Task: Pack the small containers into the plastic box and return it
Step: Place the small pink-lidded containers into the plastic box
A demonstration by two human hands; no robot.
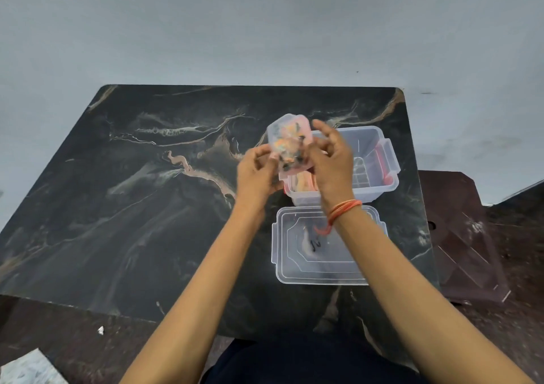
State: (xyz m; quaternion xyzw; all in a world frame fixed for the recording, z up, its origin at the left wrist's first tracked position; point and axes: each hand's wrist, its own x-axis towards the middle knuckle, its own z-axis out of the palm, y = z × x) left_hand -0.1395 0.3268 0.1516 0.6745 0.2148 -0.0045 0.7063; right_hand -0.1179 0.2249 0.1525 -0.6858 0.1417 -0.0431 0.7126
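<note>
A clear plastic box with red latches stands open on the right part of the dark marble table. Its clear lid lies flat on the table just in front of it. Above the box's left end I hold a small clear container with pinkish edges and colourful small items inside, tilted. My left hand grips its lower left side. My right hand holds its right side with fingers curled. Another small container lies inside the box, partly hidden by my hands.
A pale wall rises behind the table. To the right sits a dark brown plastic stool or chair. The floor at lower left is dark, with a pale tile corner. Orange thread bands circle my right wrist.
</note>
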